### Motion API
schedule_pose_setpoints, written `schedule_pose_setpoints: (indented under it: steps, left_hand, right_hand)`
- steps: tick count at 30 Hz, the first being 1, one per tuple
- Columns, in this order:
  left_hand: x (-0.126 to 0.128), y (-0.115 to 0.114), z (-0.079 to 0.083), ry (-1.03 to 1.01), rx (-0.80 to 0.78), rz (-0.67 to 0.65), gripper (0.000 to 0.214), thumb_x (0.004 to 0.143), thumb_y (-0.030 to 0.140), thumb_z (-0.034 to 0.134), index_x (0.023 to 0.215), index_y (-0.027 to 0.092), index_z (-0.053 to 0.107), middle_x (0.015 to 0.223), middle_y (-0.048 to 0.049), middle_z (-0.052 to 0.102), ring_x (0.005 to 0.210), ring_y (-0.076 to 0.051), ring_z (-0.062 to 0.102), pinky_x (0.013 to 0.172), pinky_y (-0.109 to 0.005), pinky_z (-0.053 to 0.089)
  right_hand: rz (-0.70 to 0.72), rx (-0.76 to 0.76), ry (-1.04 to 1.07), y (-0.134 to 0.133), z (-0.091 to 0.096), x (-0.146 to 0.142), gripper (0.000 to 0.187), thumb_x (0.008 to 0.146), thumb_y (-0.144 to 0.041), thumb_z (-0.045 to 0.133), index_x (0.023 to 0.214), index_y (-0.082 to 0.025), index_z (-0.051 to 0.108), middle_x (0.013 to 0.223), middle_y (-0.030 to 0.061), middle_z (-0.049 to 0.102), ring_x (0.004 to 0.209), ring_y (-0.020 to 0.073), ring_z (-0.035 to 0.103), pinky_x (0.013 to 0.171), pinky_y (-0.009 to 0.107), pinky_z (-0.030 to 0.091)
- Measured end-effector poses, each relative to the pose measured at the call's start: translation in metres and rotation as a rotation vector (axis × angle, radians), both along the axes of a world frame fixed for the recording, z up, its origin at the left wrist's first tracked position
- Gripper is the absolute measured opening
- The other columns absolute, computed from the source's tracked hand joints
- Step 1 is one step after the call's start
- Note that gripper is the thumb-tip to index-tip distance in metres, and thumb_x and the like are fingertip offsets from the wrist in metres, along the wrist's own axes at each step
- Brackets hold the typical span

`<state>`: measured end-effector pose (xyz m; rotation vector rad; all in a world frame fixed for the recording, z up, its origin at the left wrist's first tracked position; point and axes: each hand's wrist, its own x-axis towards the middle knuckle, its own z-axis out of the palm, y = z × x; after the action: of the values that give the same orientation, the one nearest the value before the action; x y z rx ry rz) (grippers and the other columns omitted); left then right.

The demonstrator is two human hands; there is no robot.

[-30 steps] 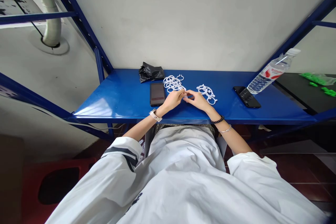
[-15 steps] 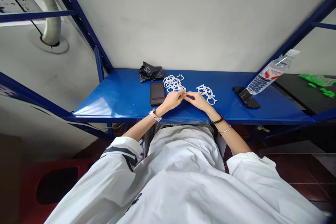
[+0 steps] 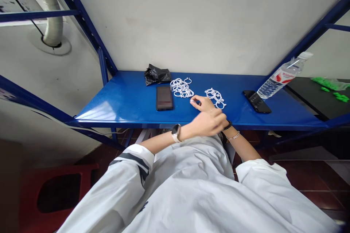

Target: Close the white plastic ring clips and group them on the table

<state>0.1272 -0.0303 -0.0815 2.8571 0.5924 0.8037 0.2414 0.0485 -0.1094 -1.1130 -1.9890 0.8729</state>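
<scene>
My left hand [image 3: 209, 123], a watch on its wrist, lies across my right wrist beside the black bead bracelet [image 3: 228, 125]. Its fingers are curled there and slightly blurred; whatever they may hold is hidden. My right hand [image 3: 203, 104] hovers over the front of the table with thumb and forefinger brought together; anything between them is too small to make out. A heap of white plastic rings [image 3: 182, 88], some with small ball tips, lies beyond it to the left. Just past its right side is a smaller group of white rings [image 3: 216, 97].
On the blue table [image 3: 128, 98] are a black phone-like device [image 3: 164, 98], a crumpled black plastic bag [image 3: 157, 75], a second phone [image 3: 257, 101] and a water bottle [image 3: 283, 76]. Blue posts frame both sides. Green pieces [image 3: 341, 97] lie on a dark surface at right.
My left hand has left my right hand's fingertips and moved right and nearer my body, onto my right wrist. My right hand and both ring groups have hardly moved.
</scene>
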Motion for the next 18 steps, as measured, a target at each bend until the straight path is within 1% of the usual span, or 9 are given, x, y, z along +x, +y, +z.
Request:
schedule_pose_setpoints:
  steps: [1,3,5,6,9,11,13,14,18]
  left_hand:
    - [0.013,-0.011,0.002,-0.009,-0.035,-0.1,0.034,0.102,0.028,0.031,0.102,0.012,0.061,0.101,-0.0136,0.063,0.092,-0.021,0.06,0.087,-0.035,0.05]
    - [0.042,-0.032,0.005,-0.033,-0.122,-0.28,0.039,0.105,0.03,0.029,0.116,0.01,0.06,0.113,-0.0156,0.064,0.104,-0.022,0.061,0.097,-0.035,0.05]
    - [0.073,-0.051,0.004,-0.024,-0.186,-0.489,0.041,0.105,0.028,0.03,0.126,0.006,0.057,0.127,-0.0162,0.062,0.124,-0.022,0.056,0.111,-0.031,0.043]
    - [0.089,-0.058,0.002,0.006,-0.22,-0.565,0.042,0.105,0.028,0.031,0.13,0.005,0.056,0.132,-0.0151,0.06,0.129,-0.021,0.054,0.115,-0.029,0.039]
    - [0.131,-0.074,-0.01,0.128,-0.388,-0.686,0.05,0.106,0.032,0.03,0.142,0.001,0.048,0.145,-0.0125,0.054,0.139,-0.02,0.048,0.119,-0.027,0.035]
    - [0.15,-0.079,-0.021,0.284,-0.51,-0.737,0.057,0.106,0.039,0.027,0.141,0.002,0.052,0.145,-0.012,0.056,0.138,-0.023,0.05,0.119,-0.031,0.036]
    - [0.16,-0.081,-0.031,0.433,-0.581,-0.708,0.061,0.105,0.047,0.025,0.138,0.006,0.058,0.137,-0.0105,0.063,0.133,-0.027,0.055,0.117,-0.039,0.038]
    - [0.162,-0.081,-0.036,0.45,-0.579,-0.686,0.061,0.105,0.048,0.024,0.135,0.009,0.061,0.133,-0.0095,0.066,0.13,-0.027,0.058,0.115,-0.04,0.039]
    - [0.16,-0.081,-0.051,0.268,-0.412,-0.539,0.053,0.105,0.045,0.03,0.107,0.016,0.074,0.104,-0.0073,0.076,0.103,-0.023,0.069,0.101,-0.039,0.045]
  right_hand:
    - [-0.014,0.056,-0.044,-0.001,0.0,-0.001,0.016,0.087,-0.041,0.063,0.089,-0.026,0.068,0.091,0.0021,0.071,0.082,0.0214,0.061,0.077,0.031,0.044]
    - [-0.038,0.197,-0.168,-0.003,0.001,-0.003,0.019,0.09,-0.042,0.058,0.09,-0.026,0.069,0.092,0.0022,0.073,0.079,0.0211,0.063,0.073,0.031,0.045]
    - [-0.039,0.24,-0.233,-0.005,0.001,-0.005,0.019,0.091,-0.04,0.056,0.093,-0.026,0.069,0.094,0.0026,0.074,0.077,0.0208,0.064,0.071,0.03,0.044]
    - [-0.039,0.253,-0.254,-0.006,0.002,-0.005,0.019,0.092,-0.039,0.056,0.096,-0.026,0.069,0.095,0.0027,0.074,0.076,0.0205,0.065,0.069,0.03,0.044]
    - [-0.047,0.286,-0.3,-0.006,0.002,-0.005,0.02,0.093,-0.038,0.055,0.104,-0.025,0.067,0.098,0.0031,0.075,0.071,0.019,0.065,0.067,0.029,0.045]
    - [-0.054,0.293,-0.301,-0.006,0.002,-0.005,0.021,0.093,-0.037,0.055,0.106,-0.024,0.066,0.102,0.0039,0.075,0.07,0.0188,0.066,0.067,0.029,0.046]
    - [-0.057,0.296,-0.268,-0.004,0.002,-0.004,0.02,0.094,-0.036,0.054,0.105,-0.023,0.065,0.105,0.0051,0.075,0.075,0.0205,0.068,0.07,0.031,0.049]
    - [-0.056,0.297,-0.237,-0.003,0.001,-0.004,0.02,0.094,-0.037,0.054,0.104,-0.023,0.065,0.106,0.0057,0.075,0.079,0.0219,0.069,0.073,0.033,0.05]
    - [-0.044,0.274,-0.091,0.001,-0.001,-0.003,0.02,0.095,-0.041,0.055,0.098,-0.023,0.064,0.109,0.0067,0.075,0.091,0.0249,0.071,0.084,0.038,0.054]
